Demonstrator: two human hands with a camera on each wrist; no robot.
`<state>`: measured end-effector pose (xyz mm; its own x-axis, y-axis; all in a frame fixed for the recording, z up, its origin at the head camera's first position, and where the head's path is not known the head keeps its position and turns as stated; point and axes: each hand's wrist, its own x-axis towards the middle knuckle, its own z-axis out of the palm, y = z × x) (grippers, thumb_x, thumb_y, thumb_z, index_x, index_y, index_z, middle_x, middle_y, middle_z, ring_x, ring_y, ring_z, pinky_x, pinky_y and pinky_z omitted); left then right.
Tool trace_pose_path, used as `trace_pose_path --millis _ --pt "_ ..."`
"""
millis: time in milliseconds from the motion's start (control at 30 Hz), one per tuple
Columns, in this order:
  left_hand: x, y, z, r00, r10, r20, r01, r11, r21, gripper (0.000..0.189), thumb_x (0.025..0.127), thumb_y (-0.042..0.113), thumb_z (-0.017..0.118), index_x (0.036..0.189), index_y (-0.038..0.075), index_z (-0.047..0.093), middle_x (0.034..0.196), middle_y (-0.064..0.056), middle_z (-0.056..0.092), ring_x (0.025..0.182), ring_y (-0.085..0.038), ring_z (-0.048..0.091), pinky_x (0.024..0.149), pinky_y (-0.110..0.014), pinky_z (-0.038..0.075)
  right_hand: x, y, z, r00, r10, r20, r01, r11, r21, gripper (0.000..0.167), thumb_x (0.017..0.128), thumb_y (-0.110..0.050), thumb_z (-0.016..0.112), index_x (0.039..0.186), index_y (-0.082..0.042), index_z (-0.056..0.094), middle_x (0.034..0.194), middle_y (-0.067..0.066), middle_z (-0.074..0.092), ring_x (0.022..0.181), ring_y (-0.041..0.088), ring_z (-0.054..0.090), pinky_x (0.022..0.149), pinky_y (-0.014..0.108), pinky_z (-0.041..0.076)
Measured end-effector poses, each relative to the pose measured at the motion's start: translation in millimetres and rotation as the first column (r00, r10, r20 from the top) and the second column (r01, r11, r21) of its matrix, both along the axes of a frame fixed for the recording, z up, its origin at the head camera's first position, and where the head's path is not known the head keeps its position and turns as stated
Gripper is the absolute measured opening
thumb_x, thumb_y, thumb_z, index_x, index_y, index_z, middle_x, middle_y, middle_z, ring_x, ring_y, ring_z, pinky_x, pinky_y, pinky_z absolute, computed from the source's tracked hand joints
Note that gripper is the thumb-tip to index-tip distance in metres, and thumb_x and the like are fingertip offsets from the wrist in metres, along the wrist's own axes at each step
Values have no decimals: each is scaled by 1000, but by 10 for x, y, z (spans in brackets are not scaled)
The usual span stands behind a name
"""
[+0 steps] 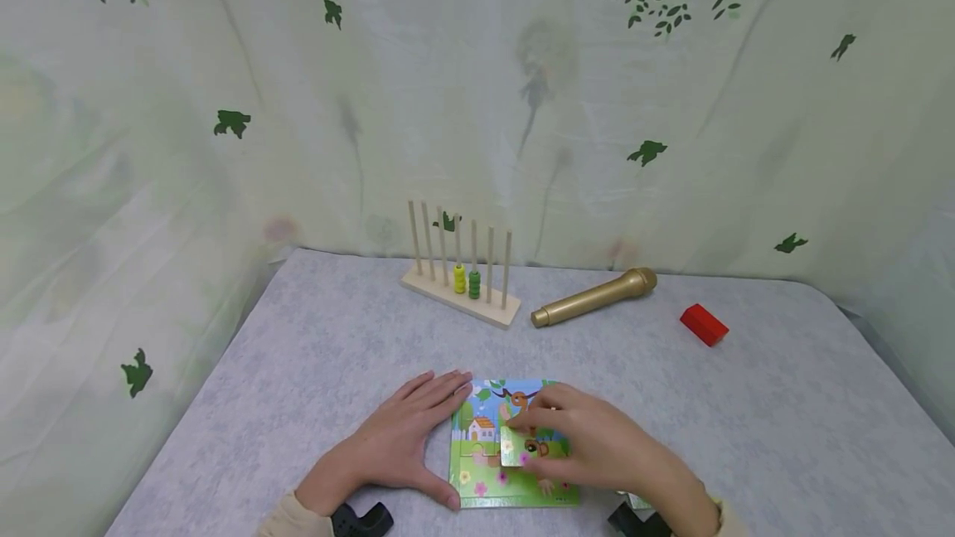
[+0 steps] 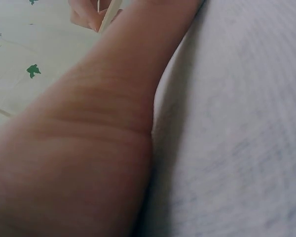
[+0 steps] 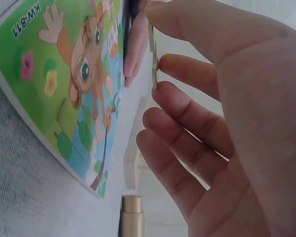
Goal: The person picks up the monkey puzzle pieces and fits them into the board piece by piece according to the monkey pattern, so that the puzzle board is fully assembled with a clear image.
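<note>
A picture puzzle board (image 1: 515,499) with a monkey, a house and flowers lies flat on the table in the head view. My left hand (image 1: 406,439) rests at its left edge, fingers extended toward the top corner and thumb at the bottom corner. My right hand (image 1: 597,442) pinches a thin puzzle piece (image 1: 511,447) between thumb and fingers, over the middle of the board. In the right wrist view the piece (image 3: 155,69) appears edge-on, raised off the board (image 3: 49,64). The left wrist view is mostly filled by the left wrist and palm side.
Behind the board stands a wooden peg rack (image 1: 462,301) with yellow and green beads. A gold toy microphone (image 1: 593,298) lies to its right, and a red block (image 1: 705,325) farther right. Partly hidden under the right wrist is a small pale object (image 1: 636,501). A patterned curtain hangs behind.
</note>
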<state>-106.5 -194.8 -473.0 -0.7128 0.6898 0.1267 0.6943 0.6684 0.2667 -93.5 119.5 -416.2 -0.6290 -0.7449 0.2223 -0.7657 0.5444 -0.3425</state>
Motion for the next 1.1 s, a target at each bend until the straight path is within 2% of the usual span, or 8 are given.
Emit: trace_pose_path --millis 200,367,600,867,1100 --pt "3 6 2 1000 -2 -14 2 1000 5 135 64 96 61 165 13 26 173 1 20 159 -16 19 130 -44 16 2 -81 -12 1000 16 -2 -16 1000 18 30 93 -42 76 121 -30 76 113 -16 64 98 0 56 81 19 54" --pt "5 6 7 1000 0 -7 0 1000 2 135 64 96 61 165 14 25 173 1 20 159 -17 19 130 -45 16 10 -151 -53 999 39 8 -39 999 16 29 93 -43 76 119 -30 77 109 -16 63 92 -1 52 77 14 49" --pt "4 9 21 1000 0 10 0 1000 -5 134 65 96 61 166 15 23 173 2 18 159 -17 18 130 -47 16 29 -221 -130 997 68 -23 -68 998 12 29 97 -47 70 118 -29 77 102 -17 62 94 -3 51 82 16 52" --pt "-1 11 16 1000 -1 -10 1 1000 -7 134 65 96 60 165 14 25 173 1 20 159 -16 19 130 -46 17 58 -285 -202 996 80 -36 -79 997 19 29 98 -47 68 119 -30 78 106 -15 60 84 -7 47 69 8 43" --pt "1 13 18 1000 6 5 -5 1000 -5 134 65 96 60 165 14 26 173 1 20 159 -16 19 130 -46 16 87 -340 -245 994 101 -31 -101 995 7 29 99 -48 67 118 -30 78 106 -16 61 86 -7 49 69 5 41"
